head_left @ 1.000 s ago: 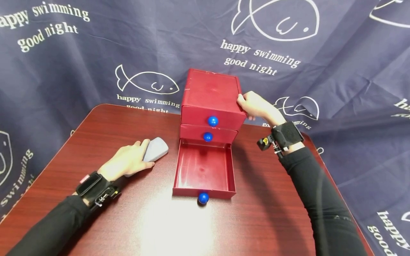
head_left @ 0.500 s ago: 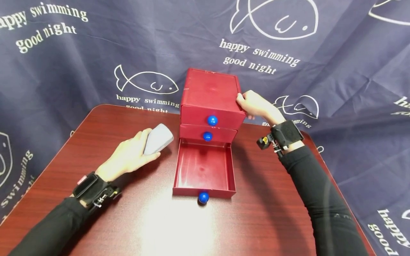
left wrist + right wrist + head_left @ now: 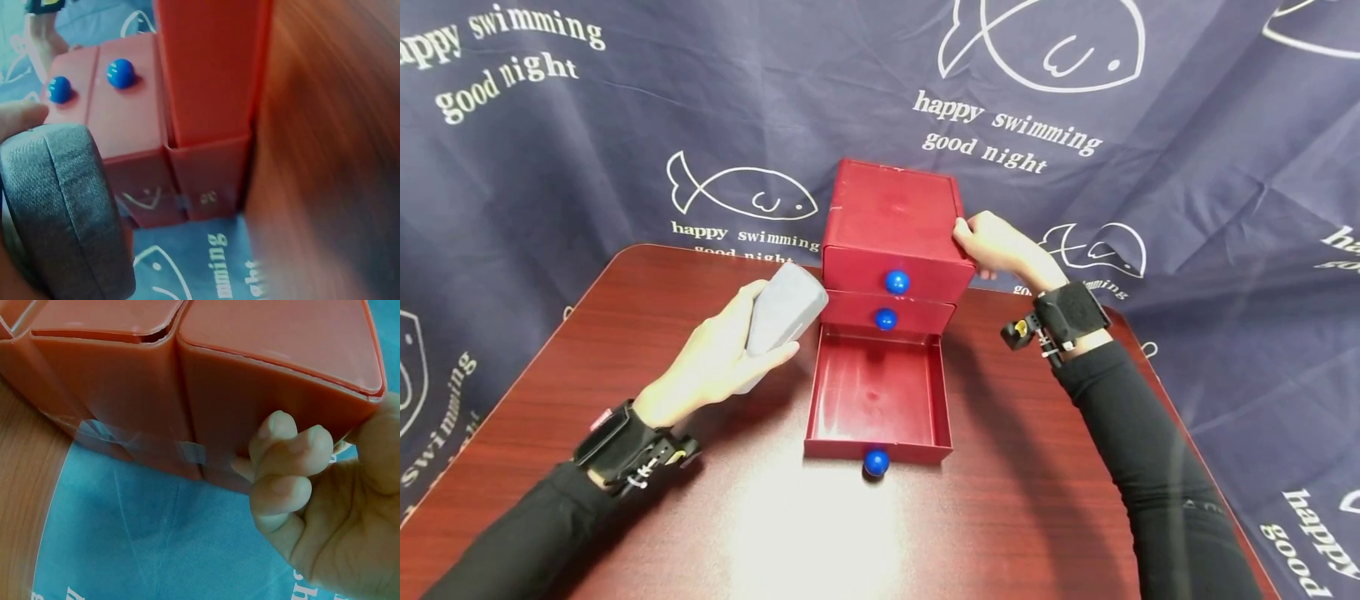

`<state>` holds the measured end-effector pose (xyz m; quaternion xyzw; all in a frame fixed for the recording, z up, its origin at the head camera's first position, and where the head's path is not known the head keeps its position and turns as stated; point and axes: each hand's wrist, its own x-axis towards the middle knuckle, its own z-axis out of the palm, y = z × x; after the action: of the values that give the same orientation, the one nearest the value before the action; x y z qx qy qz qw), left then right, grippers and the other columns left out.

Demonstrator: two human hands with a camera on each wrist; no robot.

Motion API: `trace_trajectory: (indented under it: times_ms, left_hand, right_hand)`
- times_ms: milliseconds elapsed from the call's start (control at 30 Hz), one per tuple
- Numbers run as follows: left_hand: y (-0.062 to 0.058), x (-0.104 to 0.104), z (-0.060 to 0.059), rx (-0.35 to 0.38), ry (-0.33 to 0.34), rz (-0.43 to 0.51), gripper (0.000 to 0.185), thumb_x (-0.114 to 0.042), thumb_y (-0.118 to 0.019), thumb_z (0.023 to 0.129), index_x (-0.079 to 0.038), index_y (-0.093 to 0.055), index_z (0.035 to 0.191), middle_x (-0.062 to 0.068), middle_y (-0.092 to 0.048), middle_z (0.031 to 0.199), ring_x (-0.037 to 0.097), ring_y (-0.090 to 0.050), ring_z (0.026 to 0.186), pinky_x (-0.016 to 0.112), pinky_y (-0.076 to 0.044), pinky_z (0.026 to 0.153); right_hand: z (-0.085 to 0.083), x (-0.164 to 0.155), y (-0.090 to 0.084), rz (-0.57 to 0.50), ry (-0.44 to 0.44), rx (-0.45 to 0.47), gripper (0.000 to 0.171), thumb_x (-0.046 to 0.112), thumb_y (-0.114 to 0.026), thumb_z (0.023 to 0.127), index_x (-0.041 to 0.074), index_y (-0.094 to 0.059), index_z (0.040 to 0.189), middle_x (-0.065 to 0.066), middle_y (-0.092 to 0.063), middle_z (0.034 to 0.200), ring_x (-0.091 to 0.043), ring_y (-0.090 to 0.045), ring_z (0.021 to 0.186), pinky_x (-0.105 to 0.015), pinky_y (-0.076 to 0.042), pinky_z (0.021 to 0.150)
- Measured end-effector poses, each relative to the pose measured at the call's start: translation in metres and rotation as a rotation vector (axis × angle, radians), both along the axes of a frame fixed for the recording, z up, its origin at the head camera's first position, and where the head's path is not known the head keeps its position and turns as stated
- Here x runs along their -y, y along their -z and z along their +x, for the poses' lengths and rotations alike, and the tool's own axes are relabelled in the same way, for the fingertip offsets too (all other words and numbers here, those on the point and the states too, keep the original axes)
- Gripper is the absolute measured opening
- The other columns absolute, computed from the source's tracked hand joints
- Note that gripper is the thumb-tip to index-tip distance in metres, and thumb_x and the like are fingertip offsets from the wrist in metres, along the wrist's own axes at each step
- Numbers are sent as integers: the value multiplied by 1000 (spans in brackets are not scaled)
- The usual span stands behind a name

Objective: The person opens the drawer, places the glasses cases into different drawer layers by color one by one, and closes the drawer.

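My left hand (image 3: 711,354) grips a grey fabric-covered case (image 3: 786,308), shaped like a glasses case, and holds it above the table, left of the red drawer cabinet (image 3: 895,208). Up close in the left wrist view, the case (image 3: 62,206) shows woven cloth and a seam. The cabinet's bottom drawer (image 3: 876,400) is pulled out and nothing lies in it. Its upper two drawers are closed. My right hand (image 3: 996,242) holds the cabinet's upper right edge, thumb on top. In the right wrist view its curled fingers (image 3: 281,494) lie against the side wall.
Blue ball knobs (image 3: 897,282) stick out from the drawer fronts. The cabinet stands toward the back of a reddish-brown wooden table (image 3: 1000,500). A dark blue printed cloth (image 3: 880,92) hangs right behind the table.
My left hand has lifted the grey case off the table and carried it up and right toward the cabinet. The right hand and the drawers stay as they were.
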<state>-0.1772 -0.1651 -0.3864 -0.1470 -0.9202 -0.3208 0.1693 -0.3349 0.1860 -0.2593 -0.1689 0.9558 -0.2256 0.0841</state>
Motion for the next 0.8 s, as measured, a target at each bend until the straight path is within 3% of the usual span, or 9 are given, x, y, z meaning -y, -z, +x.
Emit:
trace_trajectory:
  times_ms: [200, 400, 600, 800]
  left_hand:
    - [-18, -14, 4, 47, 11, 151, 87, -36, -82, 83, -18, -33, 153, 6, -63, 117, 24, -66, 95, 45, -60, 79]
    - [-31, -32, 8, 46, 82, 261, 93, -28, -83, 83, -18, -26, 156, 9, -60, 124, 24, -63, 107, 46, -60, 86]
    - [-38, -49, 8, 31, 164, 317, 95, -25, -83, 83, -16, -23, 156, 10, -56, 130, 24, -60, 113, 48, -59, 90]
    - [-43, -65, 5, 22, 233, 296, 94, -29, -84, 82, -18, -26, 155, 7, -53, 135, 22, -60, 112, 44, -59, 90]
  right_hand:
    - [0, 0, 0, -5, 12, 2, 45, 29, -34, 104, 6, -51, 70, 1, -50, 44, -16, -55, 40, -28, -48, 60]
    - [1, 1, 0, -2, 12, -4, 45, 28, -34, 104, 6, -51, 70, 1, -50, 43, -16, -55, 39, -27, -49, 60]
    - [3, 2, -1, 1, 15, -12, 45, 28, -33, 104, 7, -50, 69, 1, -50, 43, -15, -55, 39, -27, -49, 62]
    - [3, 3, 0, 0, 18, -14, 44, 28, -33, 105, 6, -51, 71, 2, -50, 43, -14, -55, 39, -27, -49, 53]
